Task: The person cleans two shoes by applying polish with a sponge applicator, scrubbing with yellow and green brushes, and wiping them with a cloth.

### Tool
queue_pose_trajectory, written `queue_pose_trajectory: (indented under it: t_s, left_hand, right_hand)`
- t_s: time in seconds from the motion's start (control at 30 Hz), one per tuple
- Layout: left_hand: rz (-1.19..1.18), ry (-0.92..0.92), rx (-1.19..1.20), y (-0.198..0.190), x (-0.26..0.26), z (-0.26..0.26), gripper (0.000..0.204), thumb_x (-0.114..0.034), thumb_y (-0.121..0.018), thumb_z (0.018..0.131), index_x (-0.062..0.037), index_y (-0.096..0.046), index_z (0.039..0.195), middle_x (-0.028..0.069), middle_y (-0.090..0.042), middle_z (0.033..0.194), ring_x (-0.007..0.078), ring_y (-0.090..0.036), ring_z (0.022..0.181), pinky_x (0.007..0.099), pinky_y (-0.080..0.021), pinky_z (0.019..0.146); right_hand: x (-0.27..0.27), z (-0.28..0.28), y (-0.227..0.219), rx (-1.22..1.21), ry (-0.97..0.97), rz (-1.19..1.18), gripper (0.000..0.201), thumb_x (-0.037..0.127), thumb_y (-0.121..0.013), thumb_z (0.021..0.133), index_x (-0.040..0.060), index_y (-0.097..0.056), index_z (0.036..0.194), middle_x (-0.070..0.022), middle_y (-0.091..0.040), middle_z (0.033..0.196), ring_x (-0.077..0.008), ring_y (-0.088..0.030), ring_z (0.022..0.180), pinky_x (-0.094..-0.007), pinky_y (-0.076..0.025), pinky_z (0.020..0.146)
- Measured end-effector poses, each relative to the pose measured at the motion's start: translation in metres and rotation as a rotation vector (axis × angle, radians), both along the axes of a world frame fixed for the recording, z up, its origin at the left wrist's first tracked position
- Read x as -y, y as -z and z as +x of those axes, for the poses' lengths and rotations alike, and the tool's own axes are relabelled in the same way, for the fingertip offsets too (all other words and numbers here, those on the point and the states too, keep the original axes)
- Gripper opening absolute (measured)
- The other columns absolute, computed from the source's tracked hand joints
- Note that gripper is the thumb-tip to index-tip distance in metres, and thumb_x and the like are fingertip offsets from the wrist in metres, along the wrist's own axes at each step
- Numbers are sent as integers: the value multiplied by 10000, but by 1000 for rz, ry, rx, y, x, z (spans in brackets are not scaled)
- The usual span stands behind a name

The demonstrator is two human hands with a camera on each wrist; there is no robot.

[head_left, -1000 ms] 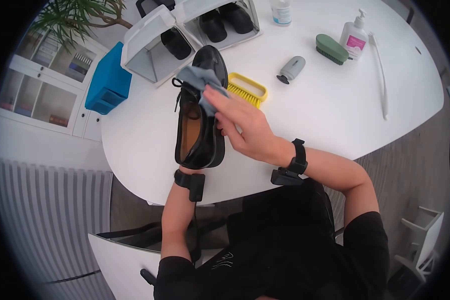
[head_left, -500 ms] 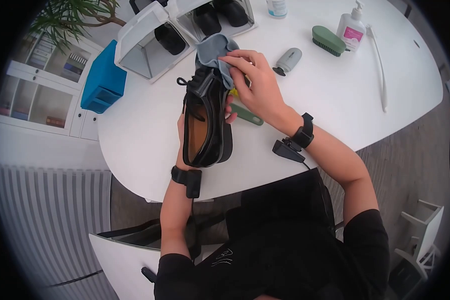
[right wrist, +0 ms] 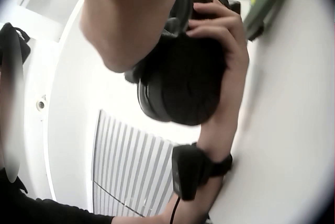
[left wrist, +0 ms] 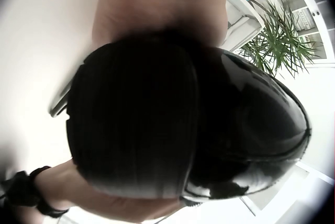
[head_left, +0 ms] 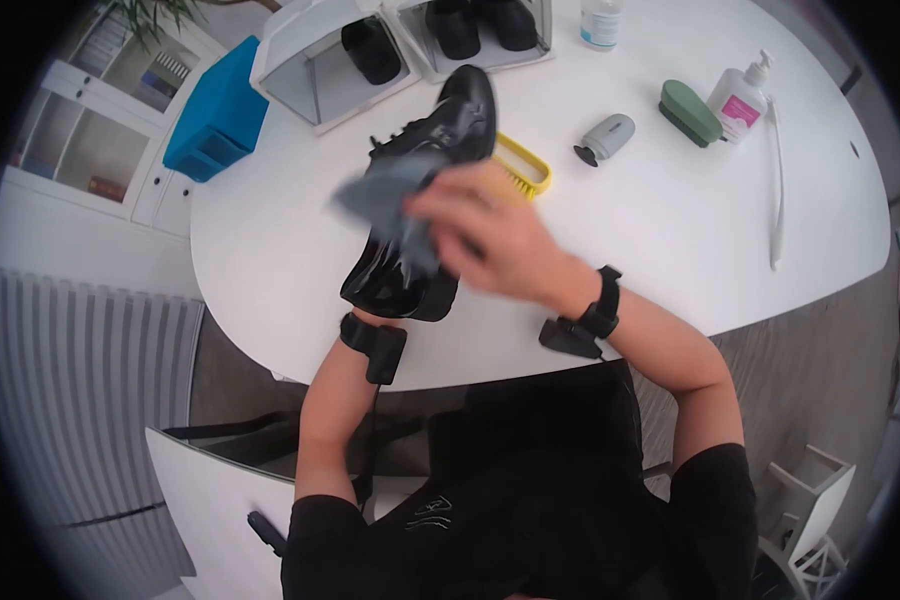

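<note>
A glossy black lace-up shoe (head_left: 467,115) is held over the white table, toe pointing away from me. My left hand (right wrist: 230,51) grips it from beneath, its fingers curled round the sole in the right wrist view; in the head view the shoe hides most of this hand. My right hand (head_left: 500,235) pinches a grey-blue cloth (head_left: 385,195) over the shoe's opening, blurred by motion. The cloth covers part of the laces and the side. The shoe's dark heel (left wrist: 131,119) fills the left wrist view.
Beyond the shoe lies a yellow brush (head_left: 535,175). To the right are a grey bottle (head_left: 607,138), a green brush (head_left: 688,112), a pump bottle (head_left: 740,100) and a long white stick (head_left: 776,190). Clear-fronted boxes (head_left: 325,75) with black shoes and a blue box (head_left: 220,110) stand at the back.
My right hand wiped the cloth over the toe half a second ago and has brought it back toward the opening. The shoe has turned, its toe swinging right. My left hand keeps its grip.
</note>
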State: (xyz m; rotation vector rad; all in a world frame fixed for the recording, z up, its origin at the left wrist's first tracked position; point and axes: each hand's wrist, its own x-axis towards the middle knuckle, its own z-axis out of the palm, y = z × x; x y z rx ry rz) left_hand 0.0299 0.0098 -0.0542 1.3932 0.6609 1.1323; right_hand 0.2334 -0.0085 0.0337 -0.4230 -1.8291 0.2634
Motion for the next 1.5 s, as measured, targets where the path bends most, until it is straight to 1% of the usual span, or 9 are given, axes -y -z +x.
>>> queue_pose_trajectory:
  t_s: [0.13,0.27,0.43,0.67,0.8,0.87,1.03,1.27,1.5]
  left_hand:
    - [-617,342,820,-46,25,12,473,-343,-478,1147,-57,-461,1523,171,-600,1351,291,-631,1223,435,-540,1088]
    - [-373,-125,392,-42,25,11,541,-429,-423,1149,-44,-460,1528,204,-604,1364,317,-632,1230,446,-532,1116]
    - [-354,-22,503,-66,25,12,588,-405,-426,1131,-6,-425,1564,176,-550,1514,235,-621,1258,350,-531,1101]
    - [-303,-129,487,-72,27,5,818,-647,-256,1075,-6,-486,1529,189,-616,1461,244,-656,1211,354,-546,1085]
    - [-323,279,884,-38,-4,-16,755,-592,-293,1086,-30,-475,1555,181,-588,1496,284,-622,1303,412,-500,1153]
    - [-396,148,882,-50,2,-14,726,-570,-340,1094,-30,-465,1563,189,-572,1515,302,-575,1383,434,-475,1181]
    - [-568,-262,758,-89,18,-7,809,-689,-225,1101,-68,-475,1555,144,-573,1529,311,-559,1414,472,-438,1217]
    - [-370,-318,693,-87,15,-2,755,-664,-270,1112,-83,-447,1562,136,-593,1507,258,-586,1389,425,-464,1196]
    - [-285,-464,519,-86,18,10,732,-613,-394,1116,-123,-236,1638,98,-540,1496,201,-583,1342,370,-495,1136]
  right_hand:
    - [-23,11,-2,-99,197,-161,356,-37,-714,885,66,-742,1225,-152,-636,1196,-277,-682,994,-356,-567,829]
    - [3,-3,4,-134,77,-287,354,-29,-722,896,65,-741,1236,-141,-644,1182,-274,-683,993,-336,-556,841]
    - [32,-14,-9,99,-101,15,515,-48,-758,796,99,-753,1289,-107,-627,1206,-279,-617,935,-371,-532,810]
    - [35,-15,-7,254,-101,186,489,-69,-786,720,99,-800,1178,-86,-632,1120,-236,-620,974,-321,-511,802]
    - [33,-11,8,183,-117,-52,363,-74,-766,781,74,-790,1112,-96,-620,1093,-226,-627,948,-298,-519,784]
    - [35,-5,5,173,-143,-390,319,-52,-798,794,93,-769,1077,-117,-634,1108,-262,-637,925,-340,-534,769]
    - [23,-7,10,108,-67,-161,333,-54,-812,795,77,-758,1097,-117,-644,1079,-253,-652,911,-337,-542,753]
    - [17,-17,9,316,2,209,363,-49,-800,771,62,-768,1116,-84,-639,1073,-272,-640,874,-359,-541,733]
    - [19,-20,-15,365,86,205,335,-17,-813,767,60,-766,1089,-81,-629,1049,-270,-626,835,-371,-519,687]
